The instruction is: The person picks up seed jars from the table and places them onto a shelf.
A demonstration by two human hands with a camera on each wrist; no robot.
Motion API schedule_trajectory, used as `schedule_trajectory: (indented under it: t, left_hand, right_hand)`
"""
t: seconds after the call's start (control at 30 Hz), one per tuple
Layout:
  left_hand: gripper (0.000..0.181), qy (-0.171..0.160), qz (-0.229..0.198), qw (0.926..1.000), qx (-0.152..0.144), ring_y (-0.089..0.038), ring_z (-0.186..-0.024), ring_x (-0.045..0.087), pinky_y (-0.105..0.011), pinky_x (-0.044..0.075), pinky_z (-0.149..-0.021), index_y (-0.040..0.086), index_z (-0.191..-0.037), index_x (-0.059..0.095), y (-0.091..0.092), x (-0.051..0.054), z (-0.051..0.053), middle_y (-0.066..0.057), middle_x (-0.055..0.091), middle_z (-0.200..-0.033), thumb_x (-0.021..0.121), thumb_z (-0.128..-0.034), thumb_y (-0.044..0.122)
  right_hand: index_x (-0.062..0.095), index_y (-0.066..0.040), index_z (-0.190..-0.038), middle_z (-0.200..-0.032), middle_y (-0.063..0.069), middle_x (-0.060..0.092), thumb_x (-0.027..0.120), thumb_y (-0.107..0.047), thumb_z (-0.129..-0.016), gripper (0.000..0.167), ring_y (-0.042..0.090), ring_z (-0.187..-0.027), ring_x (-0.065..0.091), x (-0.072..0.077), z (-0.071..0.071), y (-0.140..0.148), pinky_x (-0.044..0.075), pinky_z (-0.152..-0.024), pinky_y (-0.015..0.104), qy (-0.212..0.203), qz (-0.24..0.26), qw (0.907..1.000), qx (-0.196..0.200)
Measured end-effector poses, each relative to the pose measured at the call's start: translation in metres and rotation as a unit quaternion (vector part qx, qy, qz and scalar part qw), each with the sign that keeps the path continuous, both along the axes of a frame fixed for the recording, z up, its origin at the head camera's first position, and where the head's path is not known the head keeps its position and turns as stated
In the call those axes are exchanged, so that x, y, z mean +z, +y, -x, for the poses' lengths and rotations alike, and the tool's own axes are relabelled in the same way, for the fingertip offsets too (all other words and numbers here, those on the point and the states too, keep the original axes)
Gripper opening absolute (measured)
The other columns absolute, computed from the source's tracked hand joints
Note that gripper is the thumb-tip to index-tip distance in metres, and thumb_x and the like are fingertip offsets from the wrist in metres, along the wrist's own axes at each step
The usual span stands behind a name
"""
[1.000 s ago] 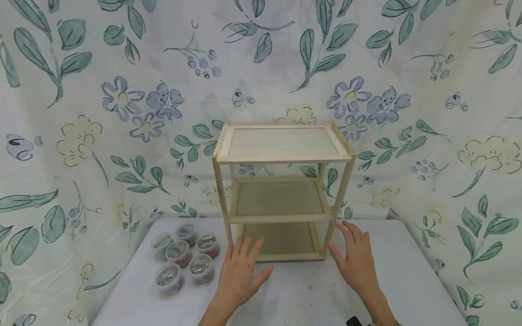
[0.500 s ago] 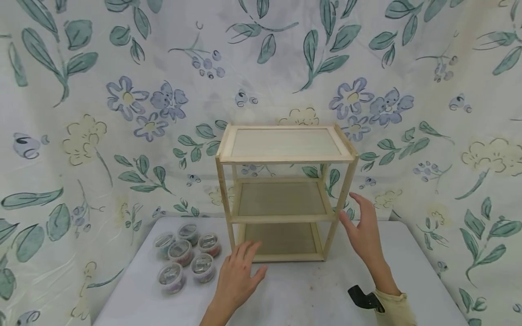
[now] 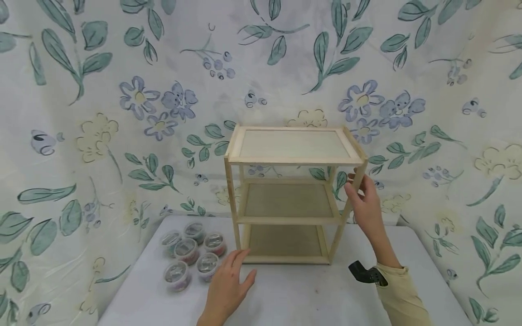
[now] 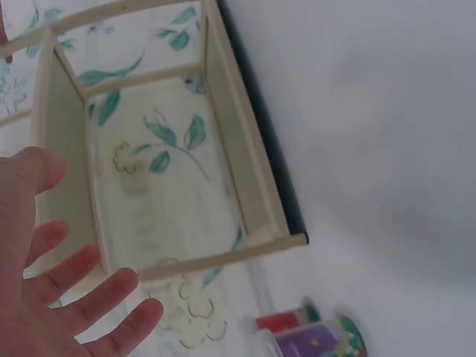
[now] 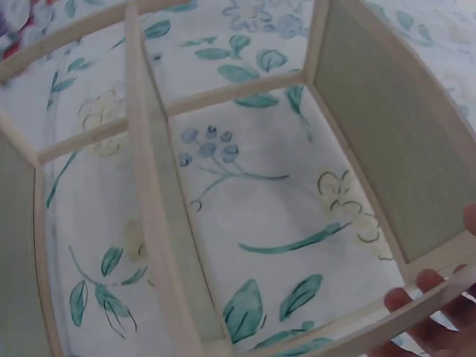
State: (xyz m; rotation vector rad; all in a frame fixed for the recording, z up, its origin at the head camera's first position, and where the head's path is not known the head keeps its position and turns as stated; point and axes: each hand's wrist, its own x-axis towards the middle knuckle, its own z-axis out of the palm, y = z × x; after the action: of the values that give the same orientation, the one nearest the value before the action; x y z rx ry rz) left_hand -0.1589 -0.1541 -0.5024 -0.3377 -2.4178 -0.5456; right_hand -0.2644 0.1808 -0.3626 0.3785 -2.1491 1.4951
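Observation:
A small three-tier wooden shelf [image 3: 291,144] stands upright on the white table. At its right front post [image 3: 348,203], my right hand [image 3: 367,206] grips the upper part, thumb in front. In the right wrist view, the right fingertips [image 5: 430,281] curl over that post. My left hand [image 3: 226,287] is before the shelf's lower left corner, fingers spread and holding nothing. The left wrist view shows the left hand [image 4: 67,290] with relaxed fingers, apart from the shelf frame [image 4: 256,149].
Several small lidded clear tubs [image 3: 186,251] with coloured contents stand left of the shelf. A floral curtain [image 3: 261,68] hangs behind the table [image 3: 302,299]. A black device [image 3: 367,274] is strapped to the right wrist.
My right hand has risen from beside the lower right post to grip the post higher up. The left hand has drawn back slightly toward the left. The head view has shifted a little.

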Motion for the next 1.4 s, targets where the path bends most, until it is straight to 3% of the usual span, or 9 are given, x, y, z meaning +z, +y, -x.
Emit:
schedule_trajectory:
  t: [0.1, 0.17, 0.47, 0.7, 0.87, 1.0, 1.17, 1.23, 1.4]
  left_hand:
    - [0.054, 0.007, -0.005, 0.9999, 0.008, -0.028, -0.100, 0.066, -0.044, 0.056, -0.074, 0.011, -0.123, 0.065, -0.010, -0.003, -0.002, -0.007, 0.064, -0.113, 0.084, -0.0750, 0.025]
    - [0.053, 0.009, -0.007, 0.9997, 0.021, -0.028, -0.099, 0.066, -0.042, 0.056, -0.069, 0.011, -0.122, 0.065, -0.017, -0.005, -0.003, -0.007, 0.064, -0.113, 0.084, -0.0747, 0.025]
    - [0.053, -0.012, -0.041, 0.9931, 0.109, -0.037, -0.100, 0.063, -0.052, 0.055, -0.072, 0.007, -0.120, 0.064, -0.062, -0.012, -0.010, -0.014, 0.063, -0.113, 0.084, -0.0734, 0.020]
    - [0.056, -0.085, -0.083, 0.9752, 0.186, -0.040, -0.113, 0.053, -0.062, 0.042, -0.082, 0.010, -0.128, 0.058, -0.097, -0.019, -0.019, -0.017, 0.057, -0.123, 0.080, -0.0789, 0.024]
    - [0.064, -0.095, -0.118, 0.9613, 0.230, -0.045, -0.113, 0.047, -0.065, 0.040, -0.081, 0.006, -0.133, 0.051, -0.121, -0.031, -0.026, -0.023, 0.050, -0.126, 0.080, -0.0780, 0.021]
    - [0.079, -0.151, -0.183, 0.9388, 0.249, -0.049, -0.120, 0.038, -0.067, 0.037, -0.091, 0.000, -0.142, 0.037, -0.137, -0.040, -0.028, -0.030, 0.037, -0.135, 0.080, -0.0792, 0.021]
    - [0.094, -0.245, -0.313, 0.8922, 0.214, -0.049, -0.130, 0.031, -0.063, 0.035, -0.102, -0.001, -0.152, 0.019, -0.154, -0.053, -0.024, -0.033, 0.021, -0.147, 0.077, -0.0853, 0.029]
    - [0.097, -0.266, -0.342, 0.8794, 0.197, -0.049, -0.133, 0.030, -0.063, 0.033, -0.105, -0.002, -0.154, 0.014, -0.157, -0.057, -0.021, -0.033, 0.018, -0.151, 0.077, -0.0864, 0.030]
    - [0.100, -0.289, -0.373, 0.8627, 0.181, -0.050, -0.138, 0.027, -0.062, 0.029, -0.109, -0.003, -0.155, 0.009, -0.164, -0.064, -0.015, -0.034, 0.019, -0.154, 0.077, -0.0855, 0.022]
  right_hand:
    - [0.037, -0.001, -0.147, -0.131, 0.018, 0.056, 0.047, -0.022, -0.105, 0.047, 0.015, -0.116, 0.058, 0.004, 0.002, -0.001, 0.048, -0.094, 0.023, -0.011, 0.044, 0.9986, 0.028]
    - [0.040, -0.001, -0.144, -0.125, 0.015, 0.058, 0.045, -0.021, -0.106, 0.043, 0.010, -0.109, 0.061, 0.006, 0.004, -0.001, 0.050, -0.091, 0.018, -0.010, 0.071, 0.9964, 0.045]
    - [0.044, -0.001, -0.138, -0.113, 0.003, 0.062, 0.044, -0.030, -0.106, 0.043, 0.011, -0.103, 0.063, 0.013, 0.006, -0.002, 0.053, -0.089, 0.023, -0.015, 0.113, 0.9915, 0.063]
    - [0.044, 0.003, -0.137, -0.107, -0.004, 0.064, 0.043, -0.027, -0.107, 0.042, 0.011, -0.098, 0.064, 0.015, 0.007, 0.001, 0.053, -0.086, 0.021, -0.007, 0.133, 0.9883, 0.075]
    - [0.049, 0.001, -0.132, -0.102, -0.001, 0.067, 0.045, -0.022, -0.106, 0.035, 0.011, -0.093, 0.067, 0.015, 0.011, 0.001, 0.055, -0.083, 0.023, 0.009, 0.157, 0.9826, 0.099]
    - [0.055, -0.010, -0.128, -0.099, 0.003, 0.068, 0.045, -0.020, -0.106, 0.026, 0.011, -0.091, 0.068, 0.014, 0.014, 0.001, 0.056, -0.081, 0.024, 0.019, 0.160, 0.9808, 0.110]
    - [0.058, -0.013, -0.122, -0.091, -0.001, 0.070, 0.045, -0.017, -0.106, 0.021, 0.012, -0.086, 0.069, 0.013, 0.015, 0.004, 0.057, -0.077, 0.026, 0.020, 0.168, 0.9782, 0.120]
    - [0.058, -0.013, -0.119, -0.090, -0.001, 0.070, 0.045, -0.017, -0.106, 0.019, 0.012, -0.085, 0.069, 0.013, 0.016, 0.007, 0.057, -0.077, 0.027, 0.014, 0.166, 0.9778, 0.126]
    - [0.058, -0.016, -0.115, -0.090, -0.001, 0.068, 0.045, -0.021, -0.106, 0.017, 0.013, -0.085, 0.069, 0.015, 0.019, 0.011, 0.057, -0.078, 0.026, 0.000, 0.143, 0.9794, 0.143]
